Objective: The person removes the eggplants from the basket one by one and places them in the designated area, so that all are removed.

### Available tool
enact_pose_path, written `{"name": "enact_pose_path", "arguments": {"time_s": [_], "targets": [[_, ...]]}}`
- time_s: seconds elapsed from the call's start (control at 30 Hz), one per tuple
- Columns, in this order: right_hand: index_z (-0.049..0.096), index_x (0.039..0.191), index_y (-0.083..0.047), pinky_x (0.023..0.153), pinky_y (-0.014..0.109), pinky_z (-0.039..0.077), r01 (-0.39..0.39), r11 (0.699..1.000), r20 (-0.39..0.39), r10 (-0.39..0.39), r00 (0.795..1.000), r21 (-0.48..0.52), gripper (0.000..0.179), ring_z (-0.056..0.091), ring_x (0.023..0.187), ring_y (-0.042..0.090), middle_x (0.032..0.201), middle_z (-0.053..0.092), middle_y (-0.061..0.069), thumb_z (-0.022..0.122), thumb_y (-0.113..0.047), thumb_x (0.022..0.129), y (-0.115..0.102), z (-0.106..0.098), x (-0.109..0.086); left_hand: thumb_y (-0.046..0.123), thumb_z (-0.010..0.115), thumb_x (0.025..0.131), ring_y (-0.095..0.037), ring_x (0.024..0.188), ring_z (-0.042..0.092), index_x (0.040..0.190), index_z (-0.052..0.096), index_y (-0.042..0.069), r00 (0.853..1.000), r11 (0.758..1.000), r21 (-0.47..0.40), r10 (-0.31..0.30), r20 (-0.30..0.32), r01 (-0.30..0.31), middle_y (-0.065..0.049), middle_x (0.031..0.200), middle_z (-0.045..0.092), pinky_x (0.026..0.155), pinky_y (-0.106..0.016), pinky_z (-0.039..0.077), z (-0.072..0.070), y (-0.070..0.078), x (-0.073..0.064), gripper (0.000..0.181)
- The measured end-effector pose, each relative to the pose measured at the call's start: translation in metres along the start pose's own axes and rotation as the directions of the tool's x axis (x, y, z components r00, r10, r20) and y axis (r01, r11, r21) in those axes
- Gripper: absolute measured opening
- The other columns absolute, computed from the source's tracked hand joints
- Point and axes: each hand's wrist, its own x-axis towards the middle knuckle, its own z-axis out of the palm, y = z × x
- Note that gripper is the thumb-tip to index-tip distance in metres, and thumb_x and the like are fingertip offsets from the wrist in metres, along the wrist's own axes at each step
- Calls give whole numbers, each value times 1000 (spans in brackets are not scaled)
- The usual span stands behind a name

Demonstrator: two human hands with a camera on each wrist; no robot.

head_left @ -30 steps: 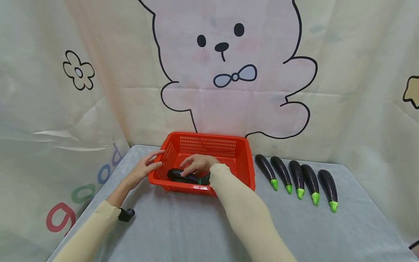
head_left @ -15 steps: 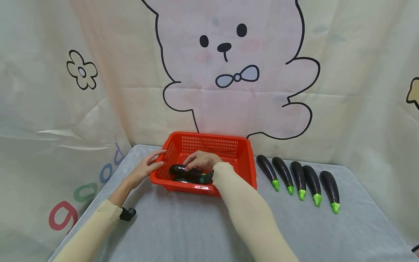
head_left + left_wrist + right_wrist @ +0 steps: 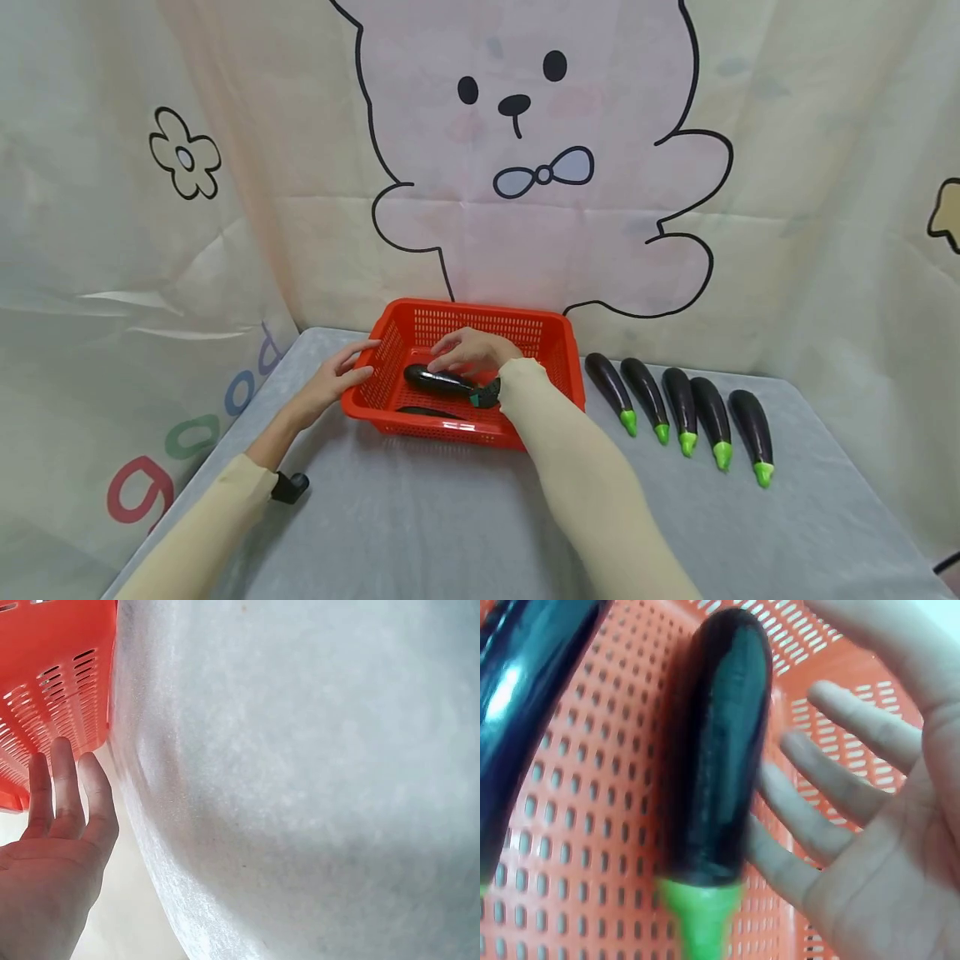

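Observation:
Inside the red plastic basket (image 3: 491, 310), a dark purple eggplant (image 3: 437, 381) with a green stem end lies on the perforated floor. My right hand (image 3: 474, 352) is just above and beside it, and in the right wrist view its fingers (image 3: 855, 720) are spread and loose next to the eggplant (image 3: 720, 750). Whether any fingertip touches the skin, I cannot tell. A second eggplant (image 3: 427, 412) lies along the near wall, partly hidden by the rim. My left hand (image 3: 330, 387) rests at the basket's left end, its fingers (image 3: 66, 787) extended against the outer wall.
To the right of the basket, several eggplants (image 3: 678, 400) lie in a row on the grey cloth-covered table (image 3: 420, 517), green ends toward me. A curtain with a printed bear (image 3: 517, 208) hangs right behind the table.
My right hand has moved the eggplant away from the near wall toward the basket's middle and loosened its fingers from it. The front eggplant has come into view. The left hand stays in place.

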Motion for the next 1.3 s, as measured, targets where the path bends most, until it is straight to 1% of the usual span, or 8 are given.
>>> {"name": "enact_pose_path", "arguments": {"time_s": [0.13,0.23,0.37,0.5,0.73,1.0,1.13,1.3], "targets": [[61,137,-5,103,44,46,-6,996,-33,3,999,-89,59,55,118,25,126,61,5,83,-26,87,5,-1,0,23,59,104,-43,125,51,156,39,20,1000,1000,1,1,-3,-1,-22,152,40,89,-45,56,-1,1,0,57],[63,136,-9,103,43,45,-32,990,-16,30,999,-137,59,52,119,25,128,59,5,85,-25,84,10,-1,1,22,59,104,-43,126,51,157,39,19,1000,1000,2,2,0,-2,-22,153,40,89,-45,55,-1,2,0,56],[69,127,-14,99,46,44,-63,977,8,66,998,-202,50,53,114,26,119,63,4,87,-23,82,16,1,2,22,57,104,-44,127,50,158,37,18,1000,1000,-2,8,11,-8,-24,153,39,90,-45,55,-1,1,0,57],[76,117,-15,93,45,46,-56,970,20,63,998,-237,35,57,107,26,108,70,2,85,-20,84,20,3,3,21,57,104,-45,125,51,158,36,17,1000,1000,0,7,10,-7,-25,153,39,90,-45,55,0,1,1,57],[74,120,-10,93,43,47,-12,989,11,14,1000,-146,38,58,106,26,111,69,4,84,-17,84,22,1,1,21,57,105,-43,124,53,157,38,17,1000,1000,3,13,4,-13,-24,152,40,89,-43,56,0,1,0,56],[69,126,-6,88,40,53,94,996,-65,-94,993,-1,40,58,107,28,117,66,10,80,-15,88,2,-18,-10,24,58,104,-43,131,46,157,38,17,1000,1000,16,10,3,-10,-22,154,39,94,-48,52,1,1,0,57],[67,127,-6,84,38,53,156,987,-113,-158,981,-29,40,59,105,28,119,65,11,78,-17,91,-9,-34,-22,22,58,104,-42,129,48,157,38,18,1000,1000,14,4,-3,-4,-22,153,40,92,-44,54,1,1,0,57],[64,130,-6,87,40,52,187,979,-185,-199,962,-81,43,62,104,29,123,64,11,77,-20,91,-17,-56,-44,21,61,103,-42,129,48,155,40,18,1000,1000,1,0,-7,0,-20,153,40,88,-42,56,0,2,0,56]]}}
